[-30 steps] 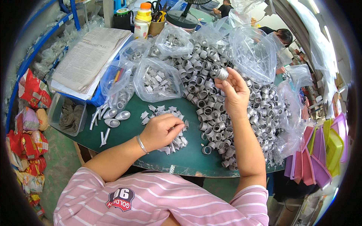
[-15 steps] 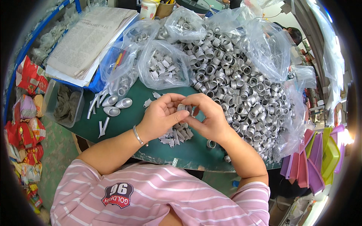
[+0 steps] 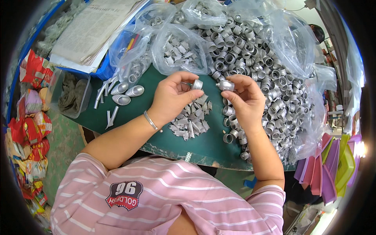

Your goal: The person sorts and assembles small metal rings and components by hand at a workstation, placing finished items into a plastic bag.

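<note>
Between the thumb and fingers of my left hand [image 3: 174, 94] is a small silver ribbed ring [image 3: 197, 84]. My right hand [image 3: 248, 100] pinches a rounded silver cap with a little knob [image 3: 225, 85], apart from the ring. Below and between the hands, a small pile of curved ribbed silver pieces [image 3: 190, 119] lies on the green tabletop [image 3: 156, 135]. Close by my right hand spreads a large heap of silver threaded rings [image 3: 270, 84]. A clear plastic bag [image 3: 158, 60] holding more silver pieces stands just beyond my left hand.
Silver spoon-shaped parts [image 3: 135, 91] and thin tubes [image 3: 113, 116] lie at the left. Beside them are a clear bin with dark cloth [image 3: 84, 103] and a blue tray [image 3: 105, 70] under papers [image 3: 92, 33]. Coloured plastic trays [image 3: 329, 164] hang at the right edge.
My hands, earlier together around a ring, have moved apart. The right now holds the rounded cap away from the ring in the left. The small pile shows more fully; the view has shifted slightly.
</note>
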